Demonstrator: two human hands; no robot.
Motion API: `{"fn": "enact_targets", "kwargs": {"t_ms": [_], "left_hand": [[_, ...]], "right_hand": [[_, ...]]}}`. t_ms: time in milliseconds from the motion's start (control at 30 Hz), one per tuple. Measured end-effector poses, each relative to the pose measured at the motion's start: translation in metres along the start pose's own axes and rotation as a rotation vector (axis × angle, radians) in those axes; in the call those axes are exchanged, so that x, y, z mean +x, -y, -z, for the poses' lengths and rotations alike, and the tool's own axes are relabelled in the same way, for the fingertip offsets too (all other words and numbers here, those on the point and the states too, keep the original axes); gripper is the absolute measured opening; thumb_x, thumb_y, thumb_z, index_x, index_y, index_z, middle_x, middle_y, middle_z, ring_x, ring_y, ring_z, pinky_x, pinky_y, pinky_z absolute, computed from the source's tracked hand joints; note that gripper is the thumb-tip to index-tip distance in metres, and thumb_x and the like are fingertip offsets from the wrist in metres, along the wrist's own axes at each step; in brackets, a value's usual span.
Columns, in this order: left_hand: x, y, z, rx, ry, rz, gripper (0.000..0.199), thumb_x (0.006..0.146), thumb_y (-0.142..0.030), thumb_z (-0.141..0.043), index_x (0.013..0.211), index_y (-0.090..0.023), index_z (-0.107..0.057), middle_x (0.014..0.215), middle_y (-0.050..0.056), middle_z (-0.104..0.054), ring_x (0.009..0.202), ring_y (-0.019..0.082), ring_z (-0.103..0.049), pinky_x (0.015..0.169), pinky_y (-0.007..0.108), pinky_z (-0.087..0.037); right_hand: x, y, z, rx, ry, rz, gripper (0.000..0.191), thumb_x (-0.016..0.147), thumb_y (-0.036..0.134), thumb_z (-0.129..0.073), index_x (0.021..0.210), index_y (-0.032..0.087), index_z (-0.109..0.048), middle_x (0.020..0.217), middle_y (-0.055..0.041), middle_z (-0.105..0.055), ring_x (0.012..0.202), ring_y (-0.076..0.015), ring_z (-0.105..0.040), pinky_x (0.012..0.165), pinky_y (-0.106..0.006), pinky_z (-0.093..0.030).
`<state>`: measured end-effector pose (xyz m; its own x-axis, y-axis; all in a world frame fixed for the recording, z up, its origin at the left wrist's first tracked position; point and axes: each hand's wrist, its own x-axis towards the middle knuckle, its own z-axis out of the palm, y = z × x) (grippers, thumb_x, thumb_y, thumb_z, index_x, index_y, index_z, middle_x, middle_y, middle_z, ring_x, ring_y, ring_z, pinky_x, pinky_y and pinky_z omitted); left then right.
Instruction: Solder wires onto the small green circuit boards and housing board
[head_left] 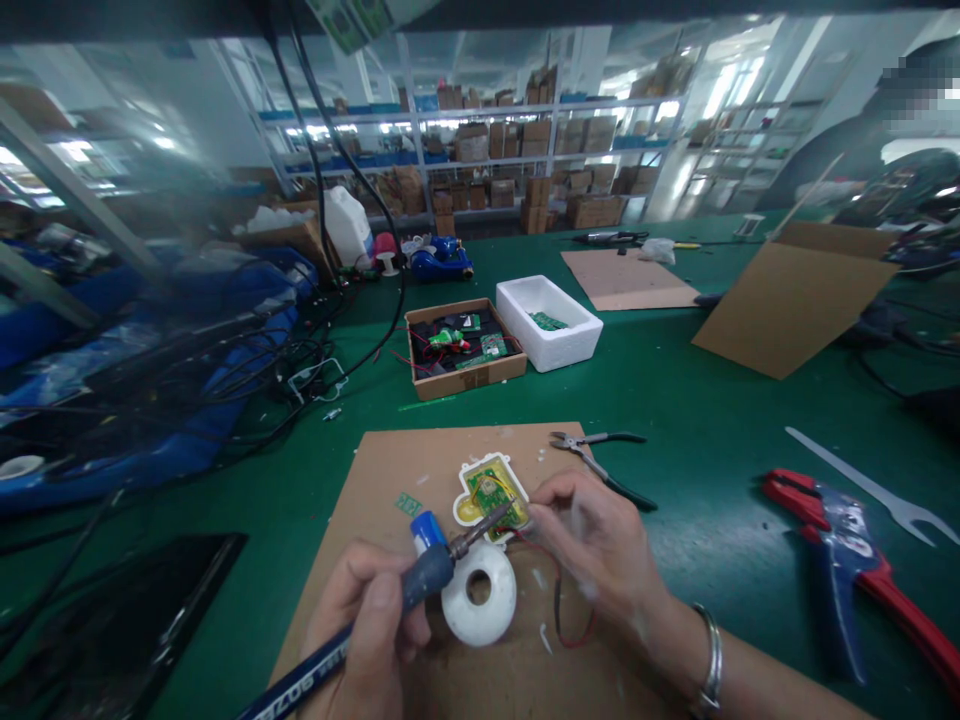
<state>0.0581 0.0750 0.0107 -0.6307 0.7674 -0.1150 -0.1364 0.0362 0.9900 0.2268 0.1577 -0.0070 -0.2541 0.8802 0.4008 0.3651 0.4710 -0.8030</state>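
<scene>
Our left hand point(367, 625) is clenched round a blue-handled soldering iron point(427, 580), held like a pen, and its metal shaft slants across to our right hand point(592, 545). That hand wears a metal bracelet point(709, 660) at the wrist, and its curled fingers point(544, 490) press at the edge of a white and yellow plastic shell point(469, 510) holding a small green circuit board point(487, 497). Whether they grasp the shell or a wire, we cannot tell. The shell lies on a cardboard sheet point(360, 480). The iron's tip is hidden behind those fingers, so we cannot see whether it touches the board. The board's parts are too small to make out, though thin yellow wires cross it. Red and black wires point(574, 620) trail from under our right hand.

Just beside the iron are a blue-capped cylinder point(427, 532) and a white ring point(480, 595), and we cannot tell what either is. A tiny green board scrap point(408, 504) lies on the cardboard, with pliers point(600, 465) at its edge. Further along the green desk point(697, 400) sit a cardboard tray of boards and wires point(465, 350), a white foam box point(547, 320) and red-handled cutters point(847, 550). A dark slab point(127, 620) at lower left is cut off by the frame, and the shelves of cartons point(480, 140) behind are hazy.
</scene>
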Motion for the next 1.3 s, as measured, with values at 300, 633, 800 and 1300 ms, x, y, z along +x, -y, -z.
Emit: {"fn": "enact_targets", "kwargs": {"t_ms": [300,633,800,1300], "left_hand": [[-0.001,0.000,0.000,-0.008,-0.003,-0.002,0.028,0.075,-0.049,-0.059,0.071,-0.021,-0.055,0.040,-0.006,-0.049,0.039,0.007,-0.036,0.041,0.015,-0.027],[0.000,0.002,0.000,0.027,0.022,-0.035,0.030,0.077,-0.050,-0.056,0.072,-0.020,-0.055,0.042,-0.006,-0.049,0.040,0.006,-0.036,0.041,0.014,-0.028],[-0.001,-0.002,-0.002,0.011,0.029,-0.010,0.032,0.076,-0.052,-0.058,0.072,-0.021,-0.055,0.042,-0.007,-0.050,0.040,0.006,-0.036,0.041,0.014,-0.028],[0.002,0.001,0.013,-0.061,0.085,-0.010,0.033,0.073,-0.053,-0.063,0.068,-0.021,-0.058,0.039,-0.004,-0.051,0.037,0.006,-0.040,0.038,0.013,-0.031]], "right_hand": [[-0.005,-0.004,-0.003,0.185,0.064,-0.185,0.011,0.089,0.028,-0.050,0.083,0.020,-0.053,0.073,-0.0010,-0.058,0.064,-0.0139,-0.057,0.057,-0.027,-0.046],[-0.005,-0.007,-0.003,0.123,0.032,-0.128,0.009,0.090,0.027,-0.051,0.082,0.021,-0.053,0.075,-0.0002,-0.058,0.068,-0.0140,-0.056,0.062,-0.028,-0.045],[-0.006,-0.009,-0.002,0.121,0.020,-0.130,0.009,0.090,0.027,-0.050,0.084,0.021,-0.053,0.075,-0.0002,-0.057,0.066,-0.0137,-0.056,0.062,-0.028,-0.045],[-0.009,-0.013,0.001,0.078,-0.009,-0.083,0.007,0.092,0.025,-0.046,0.085,0.022,-0.048,0.075,0.0009,-0.052,0.066,-0.0130,-0.052,0.060,-0.026,-0.043]]}}
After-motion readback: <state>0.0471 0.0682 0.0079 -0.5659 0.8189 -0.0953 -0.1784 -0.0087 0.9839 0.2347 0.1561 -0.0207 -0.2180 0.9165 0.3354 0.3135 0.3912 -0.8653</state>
